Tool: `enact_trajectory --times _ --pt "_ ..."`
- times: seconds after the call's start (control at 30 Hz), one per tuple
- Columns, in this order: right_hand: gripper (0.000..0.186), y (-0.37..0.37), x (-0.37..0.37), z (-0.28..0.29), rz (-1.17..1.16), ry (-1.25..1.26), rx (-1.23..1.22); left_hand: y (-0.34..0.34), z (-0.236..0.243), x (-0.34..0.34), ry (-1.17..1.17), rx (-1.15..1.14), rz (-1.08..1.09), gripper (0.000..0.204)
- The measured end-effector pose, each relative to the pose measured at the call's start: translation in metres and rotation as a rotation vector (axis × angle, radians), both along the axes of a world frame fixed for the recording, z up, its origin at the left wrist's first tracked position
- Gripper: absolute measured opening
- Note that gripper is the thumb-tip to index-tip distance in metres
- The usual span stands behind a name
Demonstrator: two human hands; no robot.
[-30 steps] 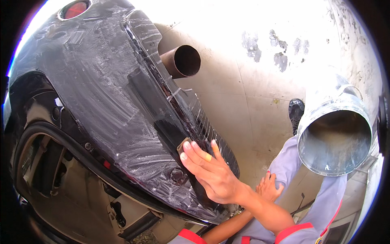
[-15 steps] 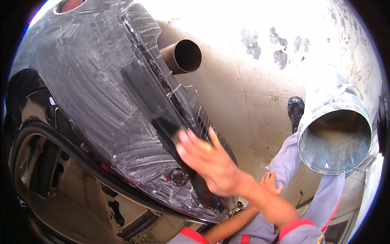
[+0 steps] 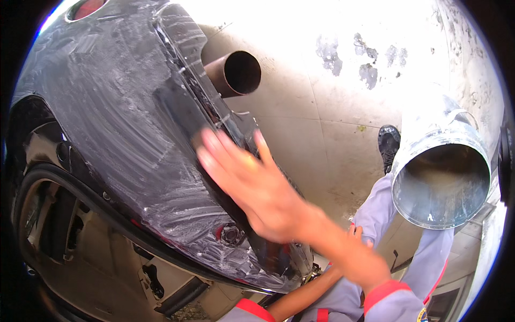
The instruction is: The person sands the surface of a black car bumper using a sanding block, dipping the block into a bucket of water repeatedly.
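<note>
My right hand (image 3: 252,182) lies flat along the lower strip of a black car bumper (image 3: 118,107), fingers stretched out and thumb apart. It is blurred by motion, and whether anything thin is under the palm is hidden. White streaky residue covers much of the bumper; the strip near my fingertips looks dark, wet and shiny. My left hand (image 3: 355,232) rests by my knee, fingers laid on the grey trouser leg (image 3: 375,209). My right forearm crosses in front and hides most of it.
A metal bucket (image 3: 402,201) with murky liquid stands at the right, beside my leg. An exhaust pipe (image 3: 217,74) sticks out under the bumper. The car's open trunk (image 3: 102,268) lies at lower left. A black shoe (image 3: 388,142) stands on the pale, stained floor (image 3: 300,134).
My right hand has slid up and left along the bumper's lower strip, toward the exhaust pipe. My left hand stays by the knee, now more covered by the right forearm.
</note>
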State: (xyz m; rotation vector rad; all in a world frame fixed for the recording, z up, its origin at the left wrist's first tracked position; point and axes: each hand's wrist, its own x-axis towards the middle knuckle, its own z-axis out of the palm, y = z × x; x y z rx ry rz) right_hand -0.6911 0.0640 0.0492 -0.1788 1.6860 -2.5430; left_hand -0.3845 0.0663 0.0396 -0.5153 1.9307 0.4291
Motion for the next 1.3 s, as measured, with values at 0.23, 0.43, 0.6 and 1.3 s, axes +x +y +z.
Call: enact_trajectory --times 0.23,0.43,0.6,1.3 --pt "0.062 0.002 0.044 0.011 0.014 -0.026 -0.078 0.005 -0.002 0.003 -0.095 -0.183 -0.216 0.045" --pt "0.064 0.007 0.006 0.001 0.051 0.022 -0.018 0.001 -0.003 0.012 -0.085 -0.174 -0.252 0.046" --pt "0.057 -0.012 -0.025 -0.006 -0.116 0.011 -0.122 0.001 0.001 0.018 0.074 -0.142 -0.196 0.048" --pt "0.065 0.003 0.053 0.014 0.073 -0.022 -0.03 0.003 -0.006 0.004 -0.223 -0.192 -0.201 0.046"
